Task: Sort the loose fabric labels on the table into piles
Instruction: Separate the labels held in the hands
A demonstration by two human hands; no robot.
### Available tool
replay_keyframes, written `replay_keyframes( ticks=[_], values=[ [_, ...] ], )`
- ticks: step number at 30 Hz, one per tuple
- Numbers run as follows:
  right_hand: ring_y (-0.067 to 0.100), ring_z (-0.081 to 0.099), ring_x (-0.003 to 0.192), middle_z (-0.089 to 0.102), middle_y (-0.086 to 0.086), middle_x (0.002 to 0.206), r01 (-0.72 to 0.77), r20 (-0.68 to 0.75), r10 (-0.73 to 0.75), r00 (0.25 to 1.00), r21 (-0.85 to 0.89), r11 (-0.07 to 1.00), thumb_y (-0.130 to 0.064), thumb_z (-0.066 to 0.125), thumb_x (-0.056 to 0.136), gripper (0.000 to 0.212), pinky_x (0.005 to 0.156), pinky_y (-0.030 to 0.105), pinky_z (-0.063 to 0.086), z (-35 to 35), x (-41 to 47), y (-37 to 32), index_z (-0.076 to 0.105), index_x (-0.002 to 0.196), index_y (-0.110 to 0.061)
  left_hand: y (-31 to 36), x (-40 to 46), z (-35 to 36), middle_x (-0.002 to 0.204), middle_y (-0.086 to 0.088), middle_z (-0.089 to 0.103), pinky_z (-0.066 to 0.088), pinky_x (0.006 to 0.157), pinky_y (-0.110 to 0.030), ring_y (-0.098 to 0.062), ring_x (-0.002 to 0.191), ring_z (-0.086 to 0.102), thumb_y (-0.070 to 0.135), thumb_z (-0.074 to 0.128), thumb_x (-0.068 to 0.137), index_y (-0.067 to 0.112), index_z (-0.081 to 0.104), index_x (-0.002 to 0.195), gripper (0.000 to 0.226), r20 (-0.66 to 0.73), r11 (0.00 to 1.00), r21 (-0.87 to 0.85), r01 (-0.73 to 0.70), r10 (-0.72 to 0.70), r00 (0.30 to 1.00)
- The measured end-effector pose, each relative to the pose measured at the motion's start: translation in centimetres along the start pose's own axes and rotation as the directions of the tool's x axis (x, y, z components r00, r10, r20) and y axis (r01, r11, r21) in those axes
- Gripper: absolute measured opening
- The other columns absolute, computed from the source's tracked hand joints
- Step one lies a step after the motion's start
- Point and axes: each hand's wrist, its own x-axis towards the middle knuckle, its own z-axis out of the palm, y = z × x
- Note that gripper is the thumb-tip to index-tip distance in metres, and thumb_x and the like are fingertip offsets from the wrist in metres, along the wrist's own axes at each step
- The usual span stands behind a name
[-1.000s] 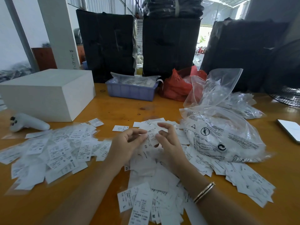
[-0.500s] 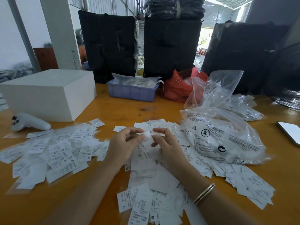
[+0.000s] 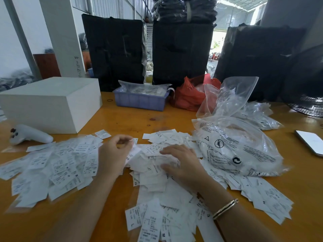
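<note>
Pinching one small white printed fabric label point(image 3: 133, 143) in the left hand point(image 3: 111, 154) above the orange wooden table point(image 3: 132, 119), the person rests flat right-hand fingers point(image 3: 172, 151) on the unsorted middle heap point(image 3: 157, 175) — mid-sort, probably — the next move likely being a drop onto the spread left pile point(image 3: 52, 165).

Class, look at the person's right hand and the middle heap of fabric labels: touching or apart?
Touching. The head view shows the right hand lying palm-down on the middle heap of labels, its fingers pressed onto the top labels with no gap.
</note>
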Motion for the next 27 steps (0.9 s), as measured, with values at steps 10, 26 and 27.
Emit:
replay_keyframes(
  ticks=[10, 26, 27],
  values=[
    [0.004, 0.056, 0.103, 0.069, -0.015, 0.108, 0.003, 0.029, -0.004, 1.0, 0.037, 0.999, -0.045, 0.054, 0.091, 0.027, 0.098, 0.031, 0.036, 0.8, 0.0, 1.0, 0.072, 0.101, -0.027, -1.7, 0.3, -0.4, 0.124, 0.0, 0.056, 0.039, 0.09, -0.037, -0.021, 0.115, 0.046, 0.028, 0.062, 0.088, 0.027, 0.06, 0.118, 0.03, 0.078, 0.671, 0.722, -0.167, 0.16, 0.984],
    [0.003, 0.057, 0.085, 0.064, -0.018, 0.086, -0.097, -0.208, 0.195, 0.959, 0.403, 0.91, -0.025, 0.047, 0.097, 0.016, 0.079, 0.032, 0.046, 1.4, 1.0, -1.2, 0.061, 0.094, -0.031, 1.4, -2.2, 1.9, 0.084, 0.018, 0.072, 0.045, 0.064, -0.01, 0.01, 0.078, 0.062, 0.031, 0.062, 0.089, 0.028, 0.071, 0.083, 0.012, 0.233, 0.925, -0.34, 0.168, -0.09, 0.968],
    [0.003, 0.054, 0.097, 0.063, -0.019, 0.098, -0.108, -0.199, 0.159, 0.967, 0.246, 0.963, -0.024, 0.048, 0.096, 0.016, 0.088, 0.03, 0.042, 1.7, 1.1, -1.0, 0.06, 0.105, -0.028, 1.4, -2.1, 1.8, 0.083, 0.019, 0.072, 0.045, 0.067, -0.014, 0.008, 0.078, 0.063, 0.029, 0.061, 0.09, 0.026, 0.071, 0.083, 0.013, 0.204, 0.903, -0.379, 0.204, -0.134, 0.97]
  ],
)
